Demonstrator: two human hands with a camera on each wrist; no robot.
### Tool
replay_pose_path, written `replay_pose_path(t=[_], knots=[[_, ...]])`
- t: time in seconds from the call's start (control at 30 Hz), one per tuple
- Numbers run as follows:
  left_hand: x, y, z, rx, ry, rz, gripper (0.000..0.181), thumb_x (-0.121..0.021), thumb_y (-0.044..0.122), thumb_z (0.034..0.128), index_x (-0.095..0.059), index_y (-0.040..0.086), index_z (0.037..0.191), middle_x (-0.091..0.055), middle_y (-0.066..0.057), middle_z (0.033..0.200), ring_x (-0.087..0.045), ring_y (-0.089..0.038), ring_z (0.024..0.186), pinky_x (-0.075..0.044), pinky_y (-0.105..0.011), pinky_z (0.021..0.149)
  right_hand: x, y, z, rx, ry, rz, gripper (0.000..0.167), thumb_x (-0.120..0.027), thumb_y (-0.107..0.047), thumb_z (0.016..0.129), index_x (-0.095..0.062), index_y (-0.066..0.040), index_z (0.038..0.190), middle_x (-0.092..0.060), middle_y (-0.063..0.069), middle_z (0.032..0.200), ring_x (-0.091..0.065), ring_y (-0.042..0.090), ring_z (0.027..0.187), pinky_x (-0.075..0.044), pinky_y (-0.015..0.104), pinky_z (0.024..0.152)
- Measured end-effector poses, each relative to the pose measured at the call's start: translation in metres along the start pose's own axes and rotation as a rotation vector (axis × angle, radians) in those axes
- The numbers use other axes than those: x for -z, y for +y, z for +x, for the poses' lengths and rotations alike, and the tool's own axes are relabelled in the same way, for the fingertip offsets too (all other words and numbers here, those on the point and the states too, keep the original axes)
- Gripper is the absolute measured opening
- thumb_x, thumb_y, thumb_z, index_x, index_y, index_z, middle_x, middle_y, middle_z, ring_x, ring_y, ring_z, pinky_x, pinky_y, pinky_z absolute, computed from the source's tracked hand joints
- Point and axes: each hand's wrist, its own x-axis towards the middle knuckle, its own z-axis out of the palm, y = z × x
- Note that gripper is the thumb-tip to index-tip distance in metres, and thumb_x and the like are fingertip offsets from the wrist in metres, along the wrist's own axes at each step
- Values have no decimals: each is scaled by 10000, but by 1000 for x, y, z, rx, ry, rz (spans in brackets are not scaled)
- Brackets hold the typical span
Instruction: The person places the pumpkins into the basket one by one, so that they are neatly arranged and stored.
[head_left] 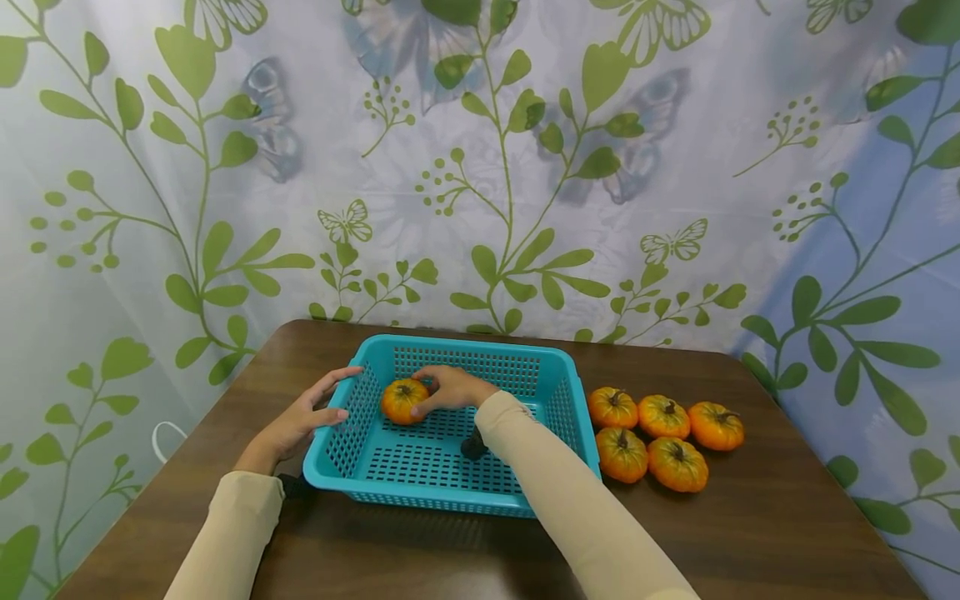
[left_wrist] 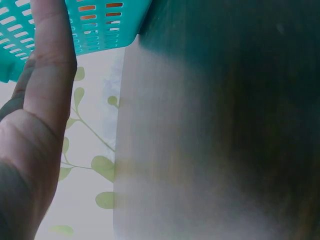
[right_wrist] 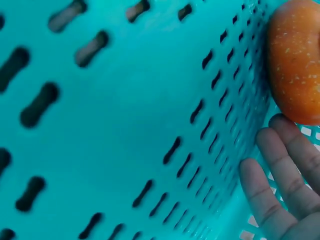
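Note:
A teal plastic basket (head_left: 450, 498) with slotted walls stands on the brown table. Inside it, at the left end, sits one small orange pumpkin (head_left: 403, 401). My right hand (head_left: 450, 390) reaches into the basket and holds this pumpkin from its right side, thumb in front and fingers behind. In the right wrist view, fingertips lie close under the pumpkin (right_wrist: 297, 62). My left hand (head_left: 296, 423) rests on the basket's left rim, thumb over the edge and fingers extended; the left wrist view shows the hand (left_wrist: 45, 95) against the slotted outer wall.
Several orange pumpkins (head_left: 678, 464) stand grouped on the table (head_left: 780, 517) just right of the basket. A patterned curtain (head_left: 420, 192) with leaves and butterflies hangs behind the table. A thin white loop (head_left: 156, 442) shows beyond the table's left edge.

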Motion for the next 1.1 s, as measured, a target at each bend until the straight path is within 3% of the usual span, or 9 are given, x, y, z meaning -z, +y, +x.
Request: replay_pose_path(t=[0.23, 0.53, 0.73, 0.93, 1.1], knots=[[0, 0, 1, 7, 0, -7, 621, -606, 139, 1049, -437, 302, 1624, -206, -384, 1621, -515, -400, 1289, -610, -435, 937, -2, -10, 0, -13, -2, -70, 723, -769, -365, 1016, -467, -160, 1640, -568, 137, 1553, -605, 301, 1347, -489, 504, 1124], [1, 0, 2, 14, -3, -11, 623, -613, 152, 1053, -428, 293, 1631, -201, -393, 1629, -523, -397, 1286, -613, -447, 937, 1, -12, -2, -11, -27, -56, 745, -756, -365, 1026, -424, -173, 1666, -560, 155, 1553, -588, 315, 1353, -476, 524, 1133], [2, -1, 3, 9, -13, -20, 623, -601, 129, 1055, -426, 291, 1631, -203, -398, 1624, -533, -373, 1280, -614, -445, 936, 7, -11, -4, -17, -38, 100, 744, -769, -284, 1022, -422, -140, 1664, -585, 211, 1498, -614, 325, 1309, -555, 493, 1027], [3, 0, 3, 10, -7, -16, 624, -605, 130, 1051, -433, 295, 1627, -216, -395, 1614, -534, -376, 1275, -614, -440, 934, 19, -16, -12, -52, -38, 280, 714, -745, -227, 1040, -418, -123, 1667, -532, 258, 1559, -601, 376, 1352, -530, 562, 1080], [4, 0, 3, 9, -3, -9, 624, -602, 128, 1047, -433, 289, 1626, -224, -394, 1608, -529, -387, 1273, -615, -438, 932, 28, -22, -16, -38, -31, 346, 666, -743, -202, 1042, -462, -85, 1634, -501, 269, 1592, -552, 377, 1420, -498, 575, 1119]])
